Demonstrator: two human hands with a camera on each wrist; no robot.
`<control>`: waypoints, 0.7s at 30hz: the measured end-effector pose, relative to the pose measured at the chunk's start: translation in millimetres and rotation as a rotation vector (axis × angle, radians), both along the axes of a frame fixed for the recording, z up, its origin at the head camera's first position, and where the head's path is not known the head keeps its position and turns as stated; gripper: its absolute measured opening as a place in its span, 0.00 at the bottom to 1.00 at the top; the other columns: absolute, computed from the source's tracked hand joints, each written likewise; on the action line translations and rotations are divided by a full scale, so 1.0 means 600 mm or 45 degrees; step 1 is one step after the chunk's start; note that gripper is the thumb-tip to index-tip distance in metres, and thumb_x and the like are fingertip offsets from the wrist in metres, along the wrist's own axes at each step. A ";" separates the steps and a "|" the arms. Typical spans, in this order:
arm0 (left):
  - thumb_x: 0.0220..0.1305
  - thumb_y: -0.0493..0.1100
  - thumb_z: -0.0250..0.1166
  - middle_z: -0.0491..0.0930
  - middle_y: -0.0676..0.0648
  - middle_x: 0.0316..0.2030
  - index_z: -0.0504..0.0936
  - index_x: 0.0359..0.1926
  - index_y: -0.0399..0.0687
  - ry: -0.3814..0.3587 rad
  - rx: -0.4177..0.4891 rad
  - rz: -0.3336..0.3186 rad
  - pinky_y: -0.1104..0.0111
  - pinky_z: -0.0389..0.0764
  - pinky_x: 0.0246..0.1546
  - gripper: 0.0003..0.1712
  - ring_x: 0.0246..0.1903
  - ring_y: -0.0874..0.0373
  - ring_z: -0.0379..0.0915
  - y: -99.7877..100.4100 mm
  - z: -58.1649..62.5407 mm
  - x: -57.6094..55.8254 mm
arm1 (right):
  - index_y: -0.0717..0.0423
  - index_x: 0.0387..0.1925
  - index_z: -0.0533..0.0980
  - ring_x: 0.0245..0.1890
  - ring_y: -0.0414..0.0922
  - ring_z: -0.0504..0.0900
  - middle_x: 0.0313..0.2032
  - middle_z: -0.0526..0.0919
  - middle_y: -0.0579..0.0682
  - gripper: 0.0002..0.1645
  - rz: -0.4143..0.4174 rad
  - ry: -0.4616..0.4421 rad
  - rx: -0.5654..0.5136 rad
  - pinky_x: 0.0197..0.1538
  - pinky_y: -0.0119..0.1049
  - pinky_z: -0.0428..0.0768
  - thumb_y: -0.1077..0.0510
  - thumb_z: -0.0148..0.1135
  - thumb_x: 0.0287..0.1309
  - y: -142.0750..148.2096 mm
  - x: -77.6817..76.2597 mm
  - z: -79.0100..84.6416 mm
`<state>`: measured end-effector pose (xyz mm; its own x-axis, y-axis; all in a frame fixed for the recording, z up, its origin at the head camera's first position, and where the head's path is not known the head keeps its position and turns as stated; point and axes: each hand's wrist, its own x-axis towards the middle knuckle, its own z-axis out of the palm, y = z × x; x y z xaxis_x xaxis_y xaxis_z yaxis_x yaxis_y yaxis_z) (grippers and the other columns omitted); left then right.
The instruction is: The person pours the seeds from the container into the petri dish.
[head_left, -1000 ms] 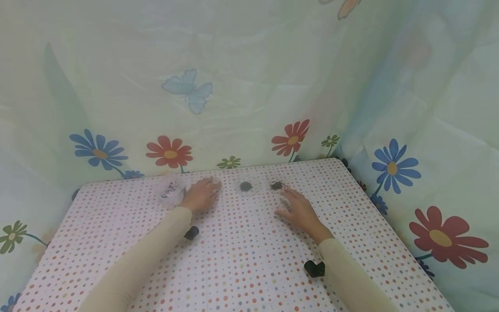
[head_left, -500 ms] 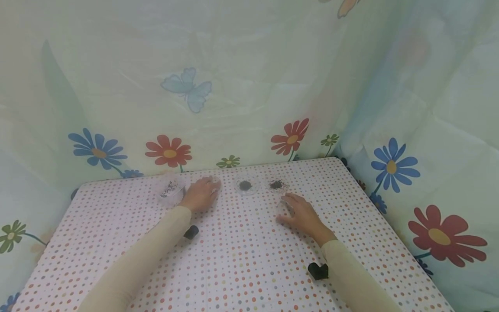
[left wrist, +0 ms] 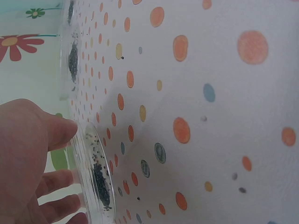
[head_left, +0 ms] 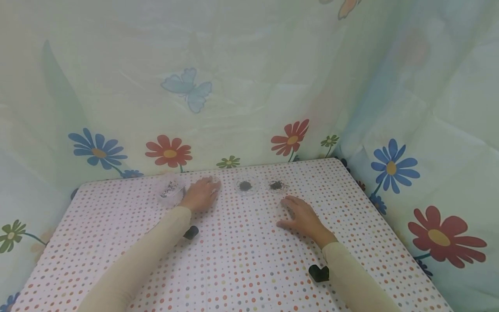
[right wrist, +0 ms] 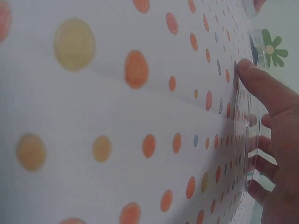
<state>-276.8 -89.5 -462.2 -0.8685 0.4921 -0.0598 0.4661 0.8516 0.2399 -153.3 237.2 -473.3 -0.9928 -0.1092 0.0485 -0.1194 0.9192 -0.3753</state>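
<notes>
My left hand (head_left: pixel 200 194) spans a clear petri dish (left wrist: pixel 100 182) with dark grains in it, near the table's back edge. In the left wrist view its thumb touches one side of the rim and its fingers the other. My right hand (head_left: pixel 306 219) holds a clear round petri dish lid (right wrist: pixel 241 140) by its rim, with thumb and fingers spread around it, low over the tabletop. Just beyond that hand is a petri dish of scattered dark grains (head_left: pixel 276 185). Between the hands, another petri dish with a dark heap (head_left: pixel 245 186) sits farther back.
Left of my left hand stands a clear container (head_left: pixel 170 193) with pale and dark bits. The table (head_left: pixel 234 260) wears a dotted cloth; a flowered curtain (head_left: pixel 249 86) hangs behind it. A black piece (head_left: pixel 319 274) shows beside the right sleeve, another black piece (head_left: pixel 191 232) beside the left.
My right hand has drawn back and slightly right with the lid, away from the right-hand dish of grains. The left hand stays in place on its dish.
</notes>
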 end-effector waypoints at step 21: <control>0.67 0.51 0.50 0.57 0.44 0.68 0.64 0.65 0.60 0.031 0.015 0.027 0.46 0.57 0.65 0.26 0.68 0.46 0.51 0.002 -0.008 -0.005 | 0.51 0.60 0.68 0.63 0.56 0.64 0.63 0.66 0.55 0.42 0.016 0.072 0.047 0.63 0.56 0.63 0.39 0.68 0.43 0.002 -0.005 -0.009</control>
<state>-280.0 -88.4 -467.2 -0.8799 0.4740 -0.0330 0.4536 0.8586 0.2389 -156.4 238.5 -478.5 -0.9871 -0.1246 0.1004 -0.1514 0.9306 -0.3333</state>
